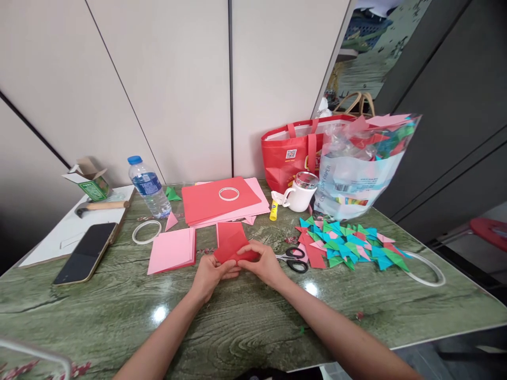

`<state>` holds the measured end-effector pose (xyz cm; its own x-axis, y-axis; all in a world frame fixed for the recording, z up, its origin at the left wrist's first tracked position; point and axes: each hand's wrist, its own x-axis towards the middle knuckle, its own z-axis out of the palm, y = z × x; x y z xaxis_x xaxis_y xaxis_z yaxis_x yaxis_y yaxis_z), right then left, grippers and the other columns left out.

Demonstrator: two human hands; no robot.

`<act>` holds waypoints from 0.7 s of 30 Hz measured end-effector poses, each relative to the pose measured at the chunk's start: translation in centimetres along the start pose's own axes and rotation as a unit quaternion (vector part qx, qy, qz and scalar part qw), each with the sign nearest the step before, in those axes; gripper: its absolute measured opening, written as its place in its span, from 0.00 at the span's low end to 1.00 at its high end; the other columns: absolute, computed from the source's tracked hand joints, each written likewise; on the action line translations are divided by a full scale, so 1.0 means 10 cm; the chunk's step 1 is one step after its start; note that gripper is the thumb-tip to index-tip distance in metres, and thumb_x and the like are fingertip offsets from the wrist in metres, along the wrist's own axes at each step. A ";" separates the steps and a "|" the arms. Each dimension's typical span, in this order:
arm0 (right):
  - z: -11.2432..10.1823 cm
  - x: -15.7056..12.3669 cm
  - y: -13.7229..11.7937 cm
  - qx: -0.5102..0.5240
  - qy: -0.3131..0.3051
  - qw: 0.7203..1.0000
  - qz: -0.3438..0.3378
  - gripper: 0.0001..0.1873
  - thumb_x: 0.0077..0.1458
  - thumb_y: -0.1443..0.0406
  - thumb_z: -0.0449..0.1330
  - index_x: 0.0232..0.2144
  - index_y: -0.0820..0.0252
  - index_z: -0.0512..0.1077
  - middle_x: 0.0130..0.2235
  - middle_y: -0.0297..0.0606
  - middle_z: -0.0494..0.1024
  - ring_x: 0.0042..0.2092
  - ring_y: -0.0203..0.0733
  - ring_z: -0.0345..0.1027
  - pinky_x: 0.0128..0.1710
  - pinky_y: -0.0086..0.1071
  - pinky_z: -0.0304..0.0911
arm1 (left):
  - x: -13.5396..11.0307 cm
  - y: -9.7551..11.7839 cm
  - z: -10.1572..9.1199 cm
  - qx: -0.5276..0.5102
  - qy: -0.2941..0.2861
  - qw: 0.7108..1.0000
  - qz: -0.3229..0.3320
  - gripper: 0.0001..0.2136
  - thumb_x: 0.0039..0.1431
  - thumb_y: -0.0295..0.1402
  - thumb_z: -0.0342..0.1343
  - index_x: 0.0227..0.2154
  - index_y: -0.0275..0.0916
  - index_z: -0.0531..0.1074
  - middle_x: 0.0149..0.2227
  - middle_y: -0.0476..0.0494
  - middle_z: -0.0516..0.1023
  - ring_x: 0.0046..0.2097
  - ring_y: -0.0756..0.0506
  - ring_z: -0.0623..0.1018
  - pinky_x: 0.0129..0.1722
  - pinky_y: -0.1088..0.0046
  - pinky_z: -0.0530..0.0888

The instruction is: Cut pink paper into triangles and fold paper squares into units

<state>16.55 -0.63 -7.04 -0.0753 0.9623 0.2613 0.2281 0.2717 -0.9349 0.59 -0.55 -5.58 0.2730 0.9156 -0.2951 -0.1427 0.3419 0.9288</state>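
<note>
Both my hands meet at the middle of the green marbled table (245,322), pinching one folded red paper (233,252). My left hand (209,275) grips its near left edge with fingers closed. My right hand (264,264) presses and pinches its right side. A red square sheet (229,232) lies just beyond the folded piece. A small stack of pink squares (172,250) sits left of my hands. Black-handled scissors (295,258) lie just right of my right hand.
A pile of folded blue, green and pink triangles (348,245) lies at right, below a plastic bag of paper (356,169) and a red tote (291,153). Red and pink sheets (217,203), white mug (299,196), glue stick (273,210), water bottle (149,187), phone (87,252), tape rings (146,231).
</note>
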 end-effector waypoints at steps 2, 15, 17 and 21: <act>0.02 0.01 0.04 0.043 0.018 0.999 0.028 0.15 0.38 0.64 0.65 0.31 0.58 0.68 0.33 0.35 0.73 0.35 0.40 0.67 0.34 0.32 0.63 | 0.01 -0.01 0.00 -0.013 0.005 1.000 0.007 0.17 0.36 0.36 0.66 0.30 0.31 0.76 0.29 0.41 0.81 0.33 0.39 0.80 0.40 0.61 0.76; -0.01 0.03 0.04 0.111 -0.026 0.991 0.068 0.26 0.37 0.65 0.66 0.41 0.58 0.63 0.37 0.39 0.76 0.37 0.44 0.71 0.37 0.36 0.66 | 0.00 -0.02 0.01 -0.039 -0.002 0.999 0.015 0.16 0.37 0.33 0.66 0.31 0.31 0.76 0.30 0.41 0.81 0.32 0.42 0.80 0.41 0.62 0.76; -0.01 0.03 0.06 0.107 -0.027 0.992 0.056 0.26 0.38 0.65 0.66 0.42 0.59 0.64 0.36 0.38 0.76 0.37 0.44 0.71 0.37 0.36 0.65 | 0.00 -0.03 0.02 -0.039 0.000 0.999 0.017 0.16 0.37 0.33 0.66 0.31 0.31 0.76 0.31 0.41 0.81 0.32 0.42 0.80 0.41 0.62 0.75; 0.01 0.03 0.08 0.079 -0.020 0.996 0.044 0.20 0.39 0.65 0.65 0.38 0.60 0.66 0.36 0.37 0.75 0.36 0.42 0.69 0.36 0.35 0.65 | 0.01 -0.03 0.02 -0.036 0.021 0.999 0.017 0.16 0.36 0.32 0.67 0.31 0.30 0.75 0.31 0.40 0.81 0.32 0.42 0.80 0.42 0.63 0.75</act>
<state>16.65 -0.11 -7.71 -0.1012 0.9801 0.1705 0.0802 0.1789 -0.9806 0.81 -0.60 -5.84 0.2263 0.9345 -0.2748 -0.2193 0.3237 0.9204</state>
